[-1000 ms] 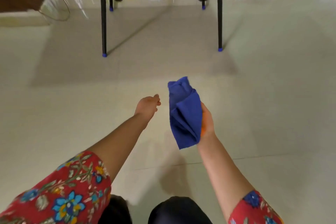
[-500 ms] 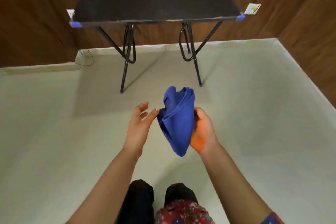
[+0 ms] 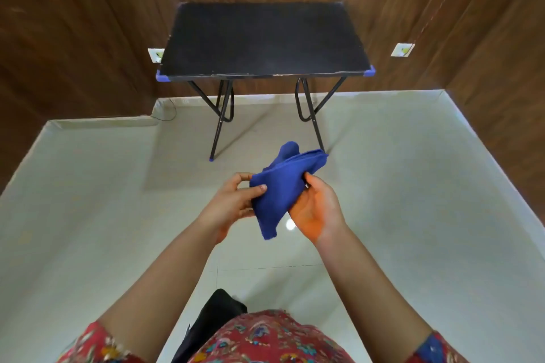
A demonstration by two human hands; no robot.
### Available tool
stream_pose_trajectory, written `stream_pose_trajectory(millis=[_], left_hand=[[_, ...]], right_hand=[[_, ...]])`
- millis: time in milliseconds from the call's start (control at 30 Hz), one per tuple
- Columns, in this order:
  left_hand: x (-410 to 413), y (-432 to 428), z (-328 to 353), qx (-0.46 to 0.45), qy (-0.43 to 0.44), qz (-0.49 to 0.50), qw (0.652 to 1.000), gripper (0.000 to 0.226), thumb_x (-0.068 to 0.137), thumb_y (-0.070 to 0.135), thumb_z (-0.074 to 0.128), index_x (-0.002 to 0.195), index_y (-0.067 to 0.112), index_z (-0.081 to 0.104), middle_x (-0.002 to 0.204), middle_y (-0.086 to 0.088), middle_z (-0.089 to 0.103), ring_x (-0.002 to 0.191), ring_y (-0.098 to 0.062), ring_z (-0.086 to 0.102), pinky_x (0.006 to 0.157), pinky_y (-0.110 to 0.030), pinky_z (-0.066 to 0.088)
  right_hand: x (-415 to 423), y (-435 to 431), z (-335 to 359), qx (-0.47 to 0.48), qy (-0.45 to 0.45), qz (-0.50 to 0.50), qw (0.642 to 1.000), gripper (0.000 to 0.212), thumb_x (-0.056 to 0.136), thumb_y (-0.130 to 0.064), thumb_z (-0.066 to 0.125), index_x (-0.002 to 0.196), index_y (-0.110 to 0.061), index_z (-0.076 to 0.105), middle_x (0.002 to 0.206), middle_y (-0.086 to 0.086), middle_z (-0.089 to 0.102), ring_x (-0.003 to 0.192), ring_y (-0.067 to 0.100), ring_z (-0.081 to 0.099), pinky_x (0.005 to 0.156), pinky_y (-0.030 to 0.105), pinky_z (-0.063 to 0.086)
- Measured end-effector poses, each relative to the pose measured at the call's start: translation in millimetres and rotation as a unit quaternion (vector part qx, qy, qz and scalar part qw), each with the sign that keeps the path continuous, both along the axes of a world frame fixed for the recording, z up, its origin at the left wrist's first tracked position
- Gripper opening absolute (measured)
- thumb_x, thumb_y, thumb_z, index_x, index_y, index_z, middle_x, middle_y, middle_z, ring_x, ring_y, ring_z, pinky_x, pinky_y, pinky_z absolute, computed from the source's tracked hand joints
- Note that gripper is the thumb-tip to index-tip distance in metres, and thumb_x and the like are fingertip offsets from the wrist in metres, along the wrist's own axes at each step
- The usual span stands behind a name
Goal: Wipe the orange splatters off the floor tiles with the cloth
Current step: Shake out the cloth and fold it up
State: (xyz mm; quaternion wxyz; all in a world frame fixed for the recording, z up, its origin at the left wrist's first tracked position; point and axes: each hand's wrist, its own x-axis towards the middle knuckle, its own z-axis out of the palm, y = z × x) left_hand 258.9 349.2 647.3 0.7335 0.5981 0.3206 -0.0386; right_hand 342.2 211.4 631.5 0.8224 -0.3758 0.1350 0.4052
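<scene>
Left hand (image 3: 233,200), right hand (image 3: 317,212) (both curled)

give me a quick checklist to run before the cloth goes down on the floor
1. Grip on cloth: ok, left hand and right hand both hold it.
2. Cloth folded flat: not ok, loosely bunched, a corner hangs.
3. Spots to wipe found on floor: cannot tell, none in view.
4. Right palm clean: not ok, orange stain.
5. Table out of the way: ok, ahead by the wall.
</scene>
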Motion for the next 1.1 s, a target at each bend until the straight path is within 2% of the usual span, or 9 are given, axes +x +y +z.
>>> stream_pose_trajectory(millis=[233,333,433,567,767,867,900,967,1100], left_hand=[[11,1,29,0.199,-0.101,-0.02,0.975,0.01,0.089,0.012,0.062,0.088,0.021,0.066,0.083,0.005,0.068,0.078,-0.007,0.059,0.073,-0.016,0.044],[24,3,43,0.254,-0.104,-0.077,0.959,0.005,0.083,0.019,0.066,0.083,0.024,0.066,0.08,0.006,0.067,0.075,-0.006,0.057,0.072,-0.022,0.042],[33,4,59,0.289,-0.099,-0.072,0.949,0.006,0.082,0.013,0.072,0.081,0.018,0.069,0.072,0.005,0.069,0.067,-0.004,0.06,0.066,-0.021,0.044],[31,16,73,0.25,-0.084,-0.043,0.964,0.018,0.073,0.015,0.081,0.083,0.008,0.069,0.079,-0.007,0.072,0.069,-0.008,0.063,0.062,-0.024,0.049],[26,45,77,0.198,-0.046,-0.051,0.978,0.018,0.079,0.014,0.075,0.078,0.013,0.057,0.077,-0.003,0.068,0.075,-0.016,0.064,0.064,-0.029,0.057],[34,61,76,0.464,0.131,-0.203,0.852,0.037,0.082,0.025,0.072,0.114,0.022,0.055,0.122,-0.002,0.057,0.108,-0.02,0.056,0.09,-0.036,0.05],[42,61,76,0.488,0.102,-0.221,0.838,0.05,0.086,0.025,0.068,0.131,0.027,0.047,0.138,0.001,0.046,0.12,-0.021,0.051,0.096,-0.033,0.045],[58,50,86,0.398,-0.052,-0.25,0.881,0.062,0.092,0.014,0.058,0.143,0.04,0.032,0.15,0.014,0.033,0.132,-0.013,0.043,0.096,-0.019,0.04],[88,39,99,0.264,-0.166,-0.304,0.9,0.052,0.089,-0.003,0.058,0.132,0.025,0.05,0.128,0.009,0.061,0.117,0.0,0.056,0.093,-0.016,0.046]], right_hand=[[3,-34,-6,-0.246,-0.099,0.019,0.964,0.026,0.098,-0.022,0.048,0.124,-0.023,0.054,0.13,-0.001,0.054,0.122,0.02,0.05,0.1,0.033,0.036],[16,-33,12,-0.293,-0.349,0.029,0.89,0.046,0.094,-0.015,0.057,0.137,-0.026,0.046,0.139,-0.01,0.047,0.127,0.008,0.044,0.097,0.023,0.034],[21,-19,40,-0.27,-0.542,0.13,0.785,0.028,0.088,-0.015,0.067,0.114,-0.026,0.066,0.111,-0.016,0.069,0.105,0.0,0.062,0.089,0.021,0.047],[24,-10,53,-0.277,-0.569,0.069,0.771,0.012,0.084,-0.015,0.071,0.08,-0.025,0.067,0.078,-0.009,0.073,0.076,0.007,0.069,0.078,0.032,0.056],[45,-11,57,-0.354,-0.661,0.002,0.662,0.004,0.097,-0.022,0.054,0.094,-0.021,0.052,0.083,-0.005,0.062,0.077,0.015,0.06,0.07,0.032,0.048],[62,-9,71,-0.305,-0.717,0.05,0.624,0.009,0.101,-0.018,0.046,0.095,-0.023,0.042,0.069,-0.01,0.049,0.061,0.009,0.048,0.061,0.025,0.038],[66,-6,76,-0.277,-0.73,0.092,0.618,0.009,0.101,-0.016,0.044,0.095,-0.022,0.041,0.067,-0.011,0.045,0.06,0.009,0.045,0.059,0.023,0.035],[72,2,87,-0.237,-0.737,0.138,0.618,0.008,0.101,-0.014,0.042,0.095,-0.018,0.042,0.062,-0.012,0.044,0.059,0.009,0.042,0.058,0.021,0.032],[92,7,116,-0.206,-0.727,0.122,0.644,0.016,0.099,-0.015,0.049,0.09,-0.028,0.045,0.062,-0.015,0.053,0.06,0.007,0.047,0.063,0.021,0.037]])
